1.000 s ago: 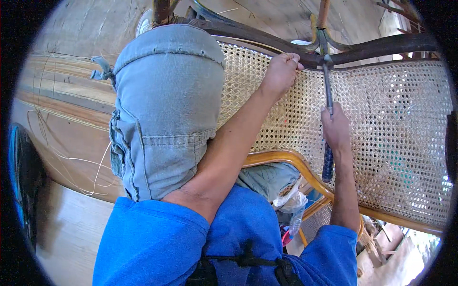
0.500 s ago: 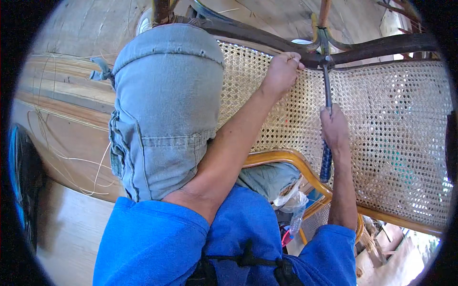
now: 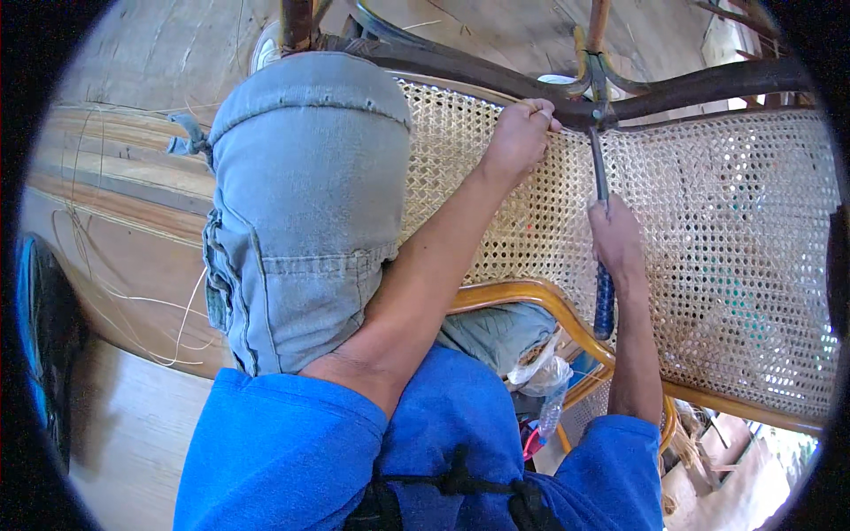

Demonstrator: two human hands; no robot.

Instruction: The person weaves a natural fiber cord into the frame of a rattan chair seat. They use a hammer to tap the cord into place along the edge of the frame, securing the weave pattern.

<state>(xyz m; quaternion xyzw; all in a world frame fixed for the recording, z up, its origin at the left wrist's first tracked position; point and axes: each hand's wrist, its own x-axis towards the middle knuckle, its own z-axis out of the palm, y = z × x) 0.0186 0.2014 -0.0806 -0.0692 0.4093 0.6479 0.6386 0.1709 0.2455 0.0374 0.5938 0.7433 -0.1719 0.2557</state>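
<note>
My right hand [image 3: 617,239] is wrapped round the handle of a hammer [image 3: 606,296], which has a dark blue grip and a thin metal shaft. The hammer's head end meets the dark wooden rail [image 3: 708,94] near a joint in the frame. To the left of it, my left hand [image 3: 519,134] is closed in a pinch at the upper edge of the woven cane panel [image 3: 708,203], right against the rail. What those fingers hold is too small to make out.
My knee in grey trousers [image 3: 310,177] rests left of the panel. A curved, varnished cane-coloured frame [image 3: 531,290] runs below, with a clear plastic bottle [image 3: 551,407] beyond it. Wooden planks [image 3: 133,190] and loose thin cane strands [image 3: 181,327] lie at left.
The hammer's head end has shifted slightly left along the rail, and my right hand has moved a little left and down with it. My left hand has barely moved.
</note>
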